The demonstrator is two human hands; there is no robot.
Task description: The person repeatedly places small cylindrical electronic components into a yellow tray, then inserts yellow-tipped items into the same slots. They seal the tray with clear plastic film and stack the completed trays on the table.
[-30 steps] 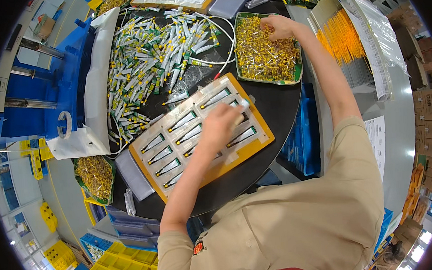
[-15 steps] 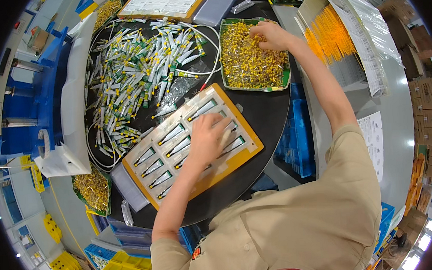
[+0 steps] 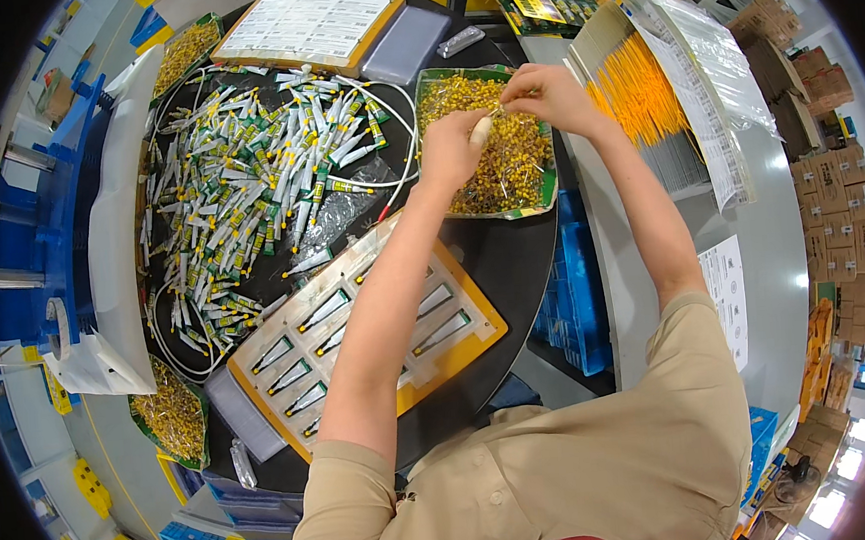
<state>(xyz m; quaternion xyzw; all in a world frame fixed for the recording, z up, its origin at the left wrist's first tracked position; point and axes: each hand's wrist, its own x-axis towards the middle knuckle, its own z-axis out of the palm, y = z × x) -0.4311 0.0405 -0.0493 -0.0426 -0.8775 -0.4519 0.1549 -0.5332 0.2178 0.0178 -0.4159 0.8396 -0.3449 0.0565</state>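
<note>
My left hand (image 3: 452, 150) reaches over a green-edged tray (image 3: 550, 183) heaped with small yellow-tipped clear pieces (image 3: 496, 180). Its fingers are closed, and a cream finger cot (image 3: 481, 131) covers one fingertip; anything in its grip is hidden. My right hand (image 3: 549, 99) meets it there, thumb and fingers pinched around a tiny yellowish piece too small to make out fully. Below my left forearm lies a white slotted board (image 3: 400, 378) on an orange-brown base, with small tubes (image 3: 325, 310) set in its recesses. The forearm hides part of the board.
A big pile of small white-and-green tubes (image 3: 246, 183) covers the table's left side, with a white cable (image 3: 408, 171) looping around it. Printed sheets (image 3: 310, 18) lie at the back. Orange-tipped cards (image 3: 636, 90) stand at the right; another tray of yellow-tipped pieces (image 3: 174, 413) sits lower left.
My left hand has moved from the slotted board up and right to the tray of yellow-tipped pieces. My right hand has lifted slightly out of the heap, and the two now nearly touch.
</note>
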